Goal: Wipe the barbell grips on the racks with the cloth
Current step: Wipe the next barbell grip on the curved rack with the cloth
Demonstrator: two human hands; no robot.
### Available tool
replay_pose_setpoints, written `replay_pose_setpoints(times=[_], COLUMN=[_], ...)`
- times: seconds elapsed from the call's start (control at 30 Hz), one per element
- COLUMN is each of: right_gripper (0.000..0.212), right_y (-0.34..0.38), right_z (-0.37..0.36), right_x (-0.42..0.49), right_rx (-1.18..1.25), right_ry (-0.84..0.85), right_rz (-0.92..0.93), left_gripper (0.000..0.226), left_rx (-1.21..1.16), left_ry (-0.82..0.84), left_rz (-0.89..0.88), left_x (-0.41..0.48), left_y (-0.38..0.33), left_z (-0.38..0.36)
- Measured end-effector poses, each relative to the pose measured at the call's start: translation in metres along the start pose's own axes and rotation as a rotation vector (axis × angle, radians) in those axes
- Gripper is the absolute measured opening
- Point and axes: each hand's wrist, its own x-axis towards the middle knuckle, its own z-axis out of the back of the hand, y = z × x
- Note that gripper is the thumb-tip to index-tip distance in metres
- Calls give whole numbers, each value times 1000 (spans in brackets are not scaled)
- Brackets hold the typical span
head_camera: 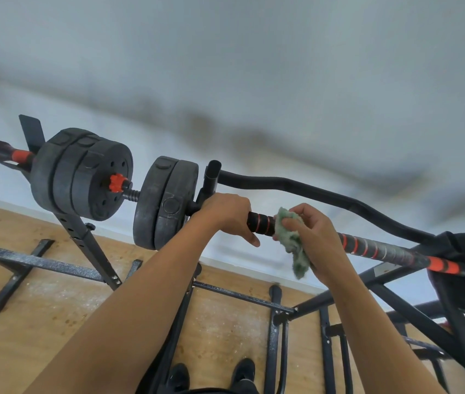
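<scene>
Fingers: the right hand (pixel 315 237) is curling its fingers (pixel 293 222) round the cloth (pixel 293 245) and pressing it onto the bar. The left hand (pixel 227 214) is wrapping its fingers over the same bar bare, gripping it.
Rack: the black rack (pixel 282 183) is carrying the barbell (pixel 381 248) across its top, from the left upright to the right end.
Barbell axis: the bar is running lengthwise from the rack's left upright down towards its right end, crossing in front of both forearms.
Plates: the weight plates (pixel 166 203) are sitting just outside the left upright, right beside the left hand.
Grip: the black, red-ringed grip (pixel 261 223) is showing between the two hands, and the cloth is touching its right end.
Cloth: it is draping over the bar and hanging loose below the right palm.
Nearer hand: the right hand is sitting on the grip's right end, and the left is covering its left end.
Coming move: it is probably calling for a slide along the bar's axis, either left over the exposed grip or right along the taped length towards the orange sleeve (pixel 444 265).
</scene>
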Motion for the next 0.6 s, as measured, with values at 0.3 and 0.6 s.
replay_pose_setpoints(times=[0.3,0.6], right_gripper=[8,17], right_y=[16,-9], right_z=[-39,-39], right_x=[48,33], right_rx=[-895,-991], right_ry=[-2,-15], right_rz=[288,393], left_gripper=[64,61], left_rx=[80,-65], left_ry=[-204,-18], left_rz=[-63,-31], left_x=[-3,7], left_y=[1,3], left_z=[-15,-7])
